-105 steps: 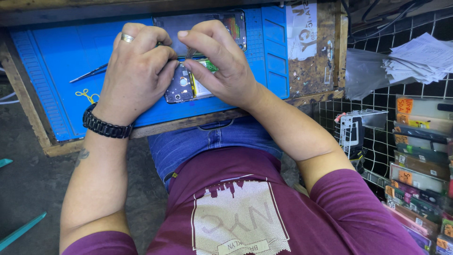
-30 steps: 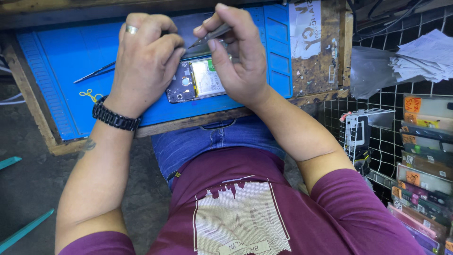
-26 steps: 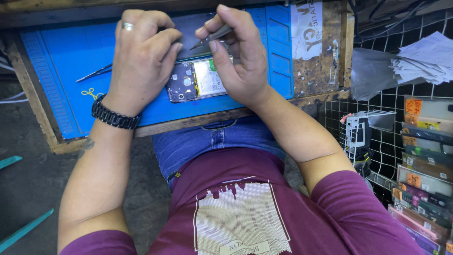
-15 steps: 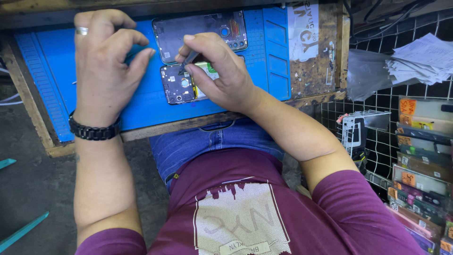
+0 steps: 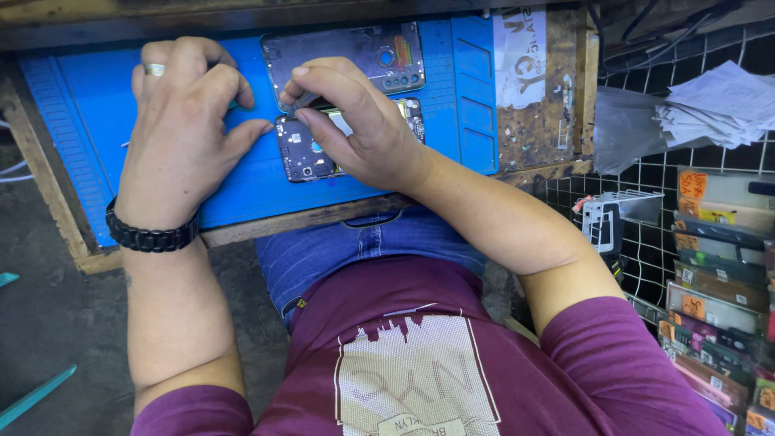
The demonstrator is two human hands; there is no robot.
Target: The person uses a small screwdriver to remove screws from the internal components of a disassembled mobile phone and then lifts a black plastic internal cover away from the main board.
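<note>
An opened phone (image 5: 303, 153) with its circuit board showing lies on the blue work mat (image 5: 93, 105). My right hand (image 5: 359, 121) rests over it, thumb and forefinger pinching a thin metal tool whose tip sits at the phone's upper left. My left hand (image 5: 182, 133), wearing a ring and a black wrist bracelet, lies on the mat just left of the phone, thumb reaching towards its edge. Above the phone lies its removed dark back cover (image 5: 343, 52).
The mat covers a worn wooden bench (image 5: 549, 129). A black wire grid with a stack of papers (image 5: 714, 101) stands at the right, with rows of small packaged boxes (image 5: 718, 282) below it. A grey floor lies at the left.
My left hand came off the phone and moved left onto the mat. My right hand lowered the tool onto the phone's upper left. The phone lies flat, with the back cover now uncovered.
</note>
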